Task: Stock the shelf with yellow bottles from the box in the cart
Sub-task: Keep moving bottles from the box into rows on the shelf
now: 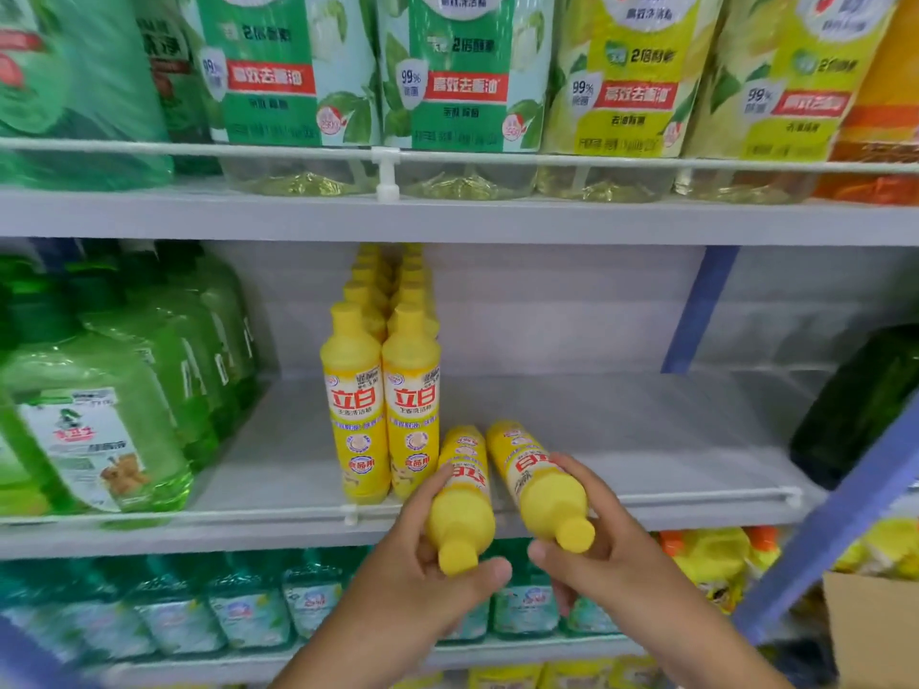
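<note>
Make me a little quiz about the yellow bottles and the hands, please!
1. True or false: each hand grips one yellow bottle.
2. Which way do the held bottles' caps point: A) toward the shelf's back, B) toward the person?
3. Fill in: the upright yellow bottles on the shelf stand in ___ rows.

Key:
1. True: the left hand grips the left bottle; the right hand grips the right bottle.
2. B.
3. Two: the standing bottles run toward the back of the middle shelf.

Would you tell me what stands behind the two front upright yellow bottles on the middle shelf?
More yellow bottles stand in two rows behind the front pair; only their caps and shoulders show, the rest is covered.
</note>
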`<state>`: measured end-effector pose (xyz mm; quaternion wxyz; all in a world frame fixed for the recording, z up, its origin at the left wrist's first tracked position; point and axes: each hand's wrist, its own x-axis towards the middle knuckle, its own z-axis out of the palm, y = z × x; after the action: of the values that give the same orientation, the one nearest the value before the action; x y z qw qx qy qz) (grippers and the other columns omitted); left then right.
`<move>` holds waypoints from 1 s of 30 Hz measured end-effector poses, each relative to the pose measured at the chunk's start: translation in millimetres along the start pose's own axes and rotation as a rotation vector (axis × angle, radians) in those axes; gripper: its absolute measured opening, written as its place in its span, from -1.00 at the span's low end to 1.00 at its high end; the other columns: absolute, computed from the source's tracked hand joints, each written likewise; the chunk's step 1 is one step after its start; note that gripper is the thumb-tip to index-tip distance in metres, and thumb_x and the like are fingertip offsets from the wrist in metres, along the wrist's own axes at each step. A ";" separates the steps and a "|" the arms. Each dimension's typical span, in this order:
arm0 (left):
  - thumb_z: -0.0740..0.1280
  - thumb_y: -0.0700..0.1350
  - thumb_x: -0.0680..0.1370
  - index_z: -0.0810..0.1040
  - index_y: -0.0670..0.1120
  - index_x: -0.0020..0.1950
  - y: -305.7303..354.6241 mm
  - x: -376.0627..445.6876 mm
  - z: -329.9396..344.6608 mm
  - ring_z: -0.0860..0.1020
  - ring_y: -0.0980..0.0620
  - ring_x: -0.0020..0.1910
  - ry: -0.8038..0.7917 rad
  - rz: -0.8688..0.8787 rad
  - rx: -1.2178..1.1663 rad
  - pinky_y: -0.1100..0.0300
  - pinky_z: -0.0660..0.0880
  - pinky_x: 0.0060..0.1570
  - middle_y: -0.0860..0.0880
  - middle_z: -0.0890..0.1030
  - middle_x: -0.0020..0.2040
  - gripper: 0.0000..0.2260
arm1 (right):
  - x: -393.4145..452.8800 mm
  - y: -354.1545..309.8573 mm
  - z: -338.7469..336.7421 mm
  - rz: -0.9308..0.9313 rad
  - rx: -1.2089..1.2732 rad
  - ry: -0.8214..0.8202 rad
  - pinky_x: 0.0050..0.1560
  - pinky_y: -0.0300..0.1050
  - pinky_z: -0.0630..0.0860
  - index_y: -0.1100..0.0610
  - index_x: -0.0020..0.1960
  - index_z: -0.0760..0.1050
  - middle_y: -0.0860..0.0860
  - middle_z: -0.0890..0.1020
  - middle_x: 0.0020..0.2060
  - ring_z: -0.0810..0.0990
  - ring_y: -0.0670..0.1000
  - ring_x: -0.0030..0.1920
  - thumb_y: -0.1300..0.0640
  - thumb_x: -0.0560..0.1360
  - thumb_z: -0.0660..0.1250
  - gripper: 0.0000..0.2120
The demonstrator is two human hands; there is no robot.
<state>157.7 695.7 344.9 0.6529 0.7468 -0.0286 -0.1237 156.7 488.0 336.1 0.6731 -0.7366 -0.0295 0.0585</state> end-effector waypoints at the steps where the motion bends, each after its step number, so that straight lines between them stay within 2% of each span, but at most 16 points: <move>1: 0.58 -0.06 0.38 0.32 0.43 0.35 4.7 0.5 1.0 0.57 0.15 -0.42 0.035 0.022 0.020 0.27 0.48 -0.35 0.07 0.68 -0.21 -0.28 | 2.3 -3.7 -2.9 -0.013 -0.030 -0.003 -0.28 0.00 0.56 -0.30 0.38 0.38 0.04 0.63 -0.31 0.52 0.13 -0.37 0.27 0.44 0.54 -0.29; 3: 0.59 -0.01 0.36 0.40 0.45 0.27 16.6 2.2 3.3 0.50 0.12 -0.49 0.078 0.051 0.018 0.22 0.46 -0.41 0.06 0.65 -0.32 -0.37 | 7.3 -11.5 -7.0 -0.047 -0.071 -0.004 -0.33 -0.03 0.54 -0.32 0.34 0.42 0.03 0.67 -0.28 0.52 0.12 -0.41 0.18 0.41 0.57 -0.34; 6: 0.58 0.06 0.34 0.48 0.36 0.19 33.2 9.4 7.9 0.40 0.05 -0.55 0.123 0.088 0.057 0.22 0.38 -0.50 -0.05 0.62 -0.35 -0.50 | 15.7 -22.2 -10.0 -0.098 -0.117 0.010 -0.43 -0.06 0.49 -0.42 0.19 0.49 0.10 0.65 -0.32 0.49 0.07 -0.48 0.08 0.39 0.58 -0.45; 9: 0.50 0.12 0.43 0.48 0.24 0.23 51.6 20.3 11.9 0.39 -0.01 -0.61 0.171 0.081 0.150 0.25 0.35 -0.56 -0.10 0.66 -0.35 -0.59 | 24.8 -36.6 -13.8 -0.116 -0.170 0.034 -0.49 -0.11 0.47 -0.34 0.16 0.51 0.11 0.65 -0.39 0.48 0.02 -0.54 -0.04 0.39 0.56 -0.58; 12: 0.40 0.22 0.47 0.52 0.15 0.14 73.6 31.9 12.5 0.42 -0.02 -0.61 0.157 0.084 0.250 0.25 0.37 -0.55 -0.10 0.68 -0.35 -0.70 | 37.8 -53.7 -19.6 -0.147 -0.267 0.031 -0.52 -0.18 0.43 -0.27 0.06 0.53 0.11 0.63 -0.47 0.48 0.05 -0.59 -0.21 0.42 0.46 -0.76; 17: 0.23 0.34 0.52 0.48 0.05 -0.01 105.4 51.3 10.7 0.46 -0.01 -0.61 0.135 0.042 0.451 0.26 0.39 -0.55 -0.07 0.66 -0.41 -0.63 | 62.8 -73.6 -30.8 -0.153 -0.334 0.088 -0.54 -0.19 0.42 -0.15 -0.08 0.56 0.08 0.53 -0.58 0.49 0.07 -0.60 -0.36 0.43 0.33 -0.70; 19: 0.19 0.36 0.54 0.46 0.05 0.00 113.7 60.1 10.0 0.46 -0.01 -0.61 0.134 0.021 0.538 0.26 0.41 -0.54 -0.07 0.66 -0.42 -0.61 | 72.7 -82.0 -34.0 -0.175 -0.393 0.115 -0.52 -0.19 0.42 -0.15 -0.11 0.57 0.05 0.52 -0.60 0.50 0.05 -0.61 -0.39 0.44 0.30 -0.68; 21: 0.18 0.33 0.56 0.47 0.04 0.05 119.1 69.9 8.8 0.47 -0.01 -0.62 0.192 0.049 0.617 0.28 0.41 -0.54 -0.05 0.67 -0.40 -0.63 | 81.3 -86.4 -36.3 -0.204 -0.448 0.125 -0.50 -0.20 0.42 -0.14 -0.15 0.58 0.01 0.52 -0.61 0.51 0.01 -0.61 -0.37 0.47 0.29 -0.68; 23: 0.22 0.25 0.59 0.51 0.05 0.02 122.6 79.2 6.7 0.47 0.02 -0.63 0.286 0.112 0.683 0.31 0.39 -0.55 -0.02 0.67 -0.40 -0.71 | 88.4 -87.3 -36.0 -0.221 -0.494 0.126 -0.48 -0.19 0.45 -0.13 -0.16 0.57 -0.03 0.53 -0.61 0.51 -0.03 -0.62 -0.35 0.49 0.29 -0.69; 25: 0.27 0.18 0.59 0.51 0.08 -0.09 125.5 85.3 4.6 0.44 0.09 -0.65 0.359 0.151 0.726 0.31 0.39 -0.51 0.00 0.65 -0.42 -0.80 | 95.9 -83.5 -36.9 -0.238 -0.564 0.122 -0.44 -0.15 0.54 -0.14 -0.14 0.55 -0.11 0.57 -0.56 0.54 -0.08 -0.59 -0.33 0.50 0.29 -0.72; 27: 0.31 0.17 0.58 0.46 0.07 -0.21 126.6 90.6 1.2 0.51 0.15 -0.57 0.409 0.174 0.816 0.27 0.41 -0.44 0.02 0.62 -0.44 -0.76 | 102.4 -79.9 -38.6 -0.251 -0.641 0.125 -0.38 -0.17 0.57 -0.25 -0.01 0.51 -0.17 0.58 -0.49 0.57 -0.14 -0.53 -0.34 0.50 0.29 -0.79; 28: 0.33 0.17 0.56 0.47 0.05 -0.23 127.5 93.3 -1.0 0.57 0.11 -0.45 0.439 0.193 0.875 0.23 0.45 -0.39 0.04 0.60 -0.42 -0.73 | 105.7 -78.4 -40.0 -0.261 -0.688 0.130 -0.34 -0.19 0.55 -0.31 0.12 0.47 -0.17 0.56 -0.44 0.57 -0.15 -0.47 -0.35 0.49 0.29 -0.75; 29: 0.35 0.19 0.54 0.53 0.02 -0.19 129.1 94.1 -3.4 0.59 0.05 -0.32 0.473 0.218 0.934 0.18 0.50 -0.30 0.05 0.59 -0.37 -0.74 | 108.1 -77.0 -41.5 -0.274 -0.724 0.136 -0.30 -0.21 0.52 -0.32 0.28 0.44 -0.18 0.53 -0.38 0.55 -0.16 -0.41 -0.34 0.48 0.31 -0.61; 30: 0.37 0.20 0.52 0.58 0.02 -0.09 132.1 93.7 -5.4 0.60 0.02 -0.22 0.502 0.248 0.990 0.15 0.52 -0.23 0.07 0.60 -0.30 -0.75 | 108.5 -76.4 -42.9 -0.280 -0.743 0.139 -0.26 -0.22 0.49 -0.29 0.38 0.40 -0.18 0.50 -0.34 0.54 -0.17 -0.35 -0.32 0.48 0.33 -0.51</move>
<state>265.2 662.6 461.5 0.2216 0.9613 -0.0145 0.1633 272.4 465.9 410.8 0.3627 -0.9210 -0.1029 -0.0984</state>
